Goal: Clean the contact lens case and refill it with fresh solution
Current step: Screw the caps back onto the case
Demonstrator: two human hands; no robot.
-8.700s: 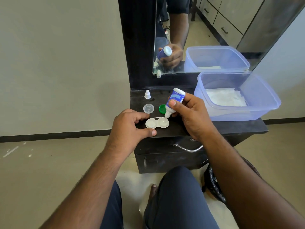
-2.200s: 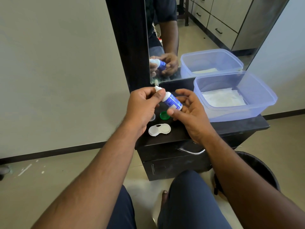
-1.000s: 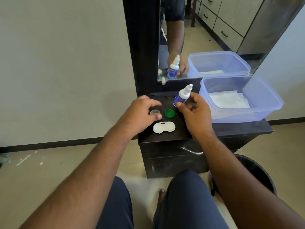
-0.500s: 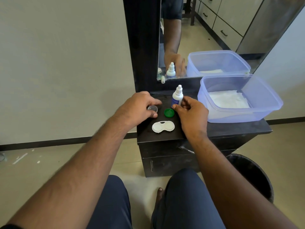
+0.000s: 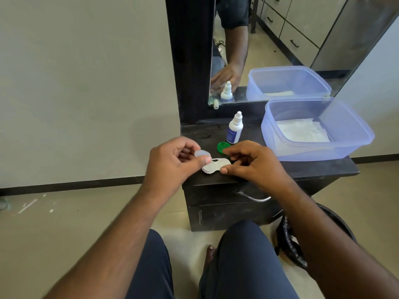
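White two-well plastic lens case on dark tabletop, between both hands' fingers. Green round cap just behind; white dropper bottle farther back; translucent blue plastic tub right.

Person's body: both forearms bare, dark navy trousers, one unshod foot, and, mirrored, apparently a dark short sleeve.

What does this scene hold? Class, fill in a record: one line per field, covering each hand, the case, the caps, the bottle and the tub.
left hand: pinches the clear cap above the case
right hand: fingertips steady the case
case: white, on the black cabinet, both wells uncapped
green cap: lies behind the case
bottle: upright, capped, unheld
tub: right of the bottle, white cloth inside
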